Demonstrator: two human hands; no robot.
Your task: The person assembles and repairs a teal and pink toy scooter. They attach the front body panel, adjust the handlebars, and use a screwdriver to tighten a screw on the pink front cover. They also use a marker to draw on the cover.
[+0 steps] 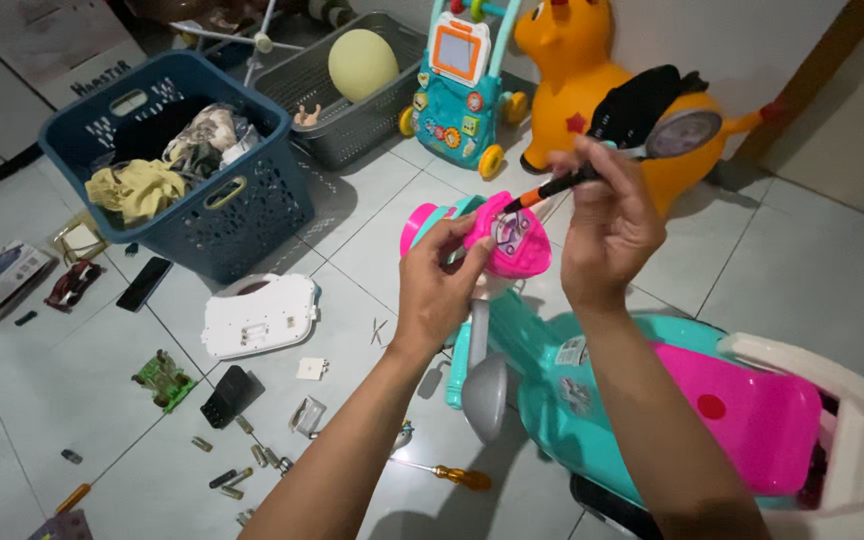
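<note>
While the left hand (442, 285) clasps the pink toy-scooter console (512, 238) mid-scene, the right hand (607, 225) pinches an orange-and-black screwdriver (552, 188), its tip touching the console's top.

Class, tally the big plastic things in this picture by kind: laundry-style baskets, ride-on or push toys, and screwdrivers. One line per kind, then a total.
Baskets: 2, a blue basket and a grey basket
Ride-on or push toys: 3, a teal and pink scooter, an orange bouncy animal, a teal walker
Screwdrivers: 2, one in the right hand, one on the floor
Total: 7
</note>
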